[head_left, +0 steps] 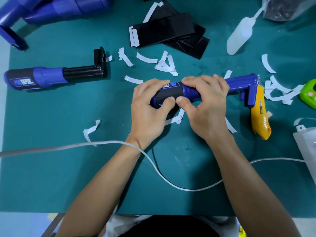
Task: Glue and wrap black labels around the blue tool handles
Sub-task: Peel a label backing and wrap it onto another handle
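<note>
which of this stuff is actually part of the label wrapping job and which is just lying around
In the job: blue tool in the left hand and right hand; black label on its handle; spare black labels; white squeeze bottle, probably glue.
Lying about: labelled tool at left; peeled white strips; yellow knife; green gadget; white cable.

two hands [150, 108] [206, 106], two labelled tools [49, 77] [239, 85], one knife [259, 117]

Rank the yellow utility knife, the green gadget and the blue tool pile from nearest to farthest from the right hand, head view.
1. yellow utility knife, just right of the right hand.
2. green gadget, at the right edge.
3. blue tool pile, far left corner.
</note>
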